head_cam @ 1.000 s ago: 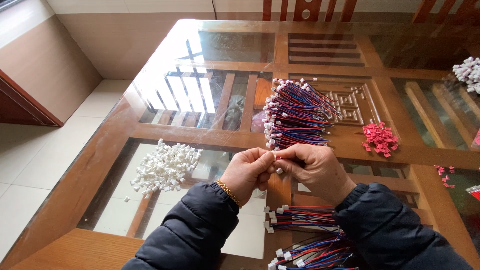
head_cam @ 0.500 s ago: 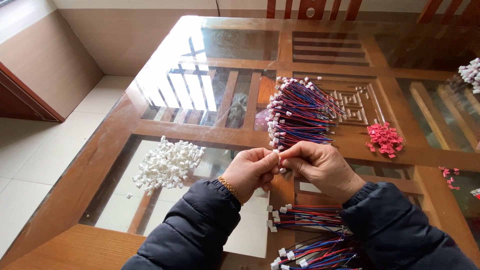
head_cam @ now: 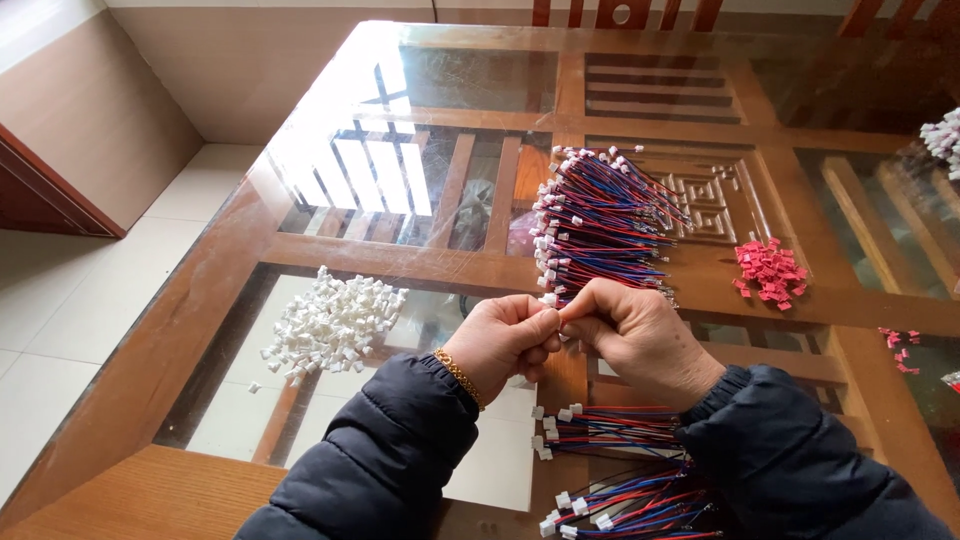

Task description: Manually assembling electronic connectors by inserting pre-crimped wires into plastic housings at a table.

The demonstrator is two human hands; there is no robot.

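Glass-topped wooden table (head_cam: 200, 330): unchanged. Bundle of red-and-blue wires (head_cam: 600, 225), at twelve o'clock from the hands, sits where it did a second ago. White connector pile (head_cam: 330, 325) at nine o'clock, undisturbed. Left hand (head_cam: 505, 340) and right hand (head_cam: 635, 335) have held position, fingertips pinched shut together on a small white connector (head_cam: 548, 299); work stays on the same piece

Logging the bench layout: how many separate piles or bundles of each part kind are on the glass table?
Piles of white connector housings: 2 (second at the right edge)
Piles of red connector housings: 2 (smaller one)
Red-and-blue wire bundles: 3 (others)
Total: 7
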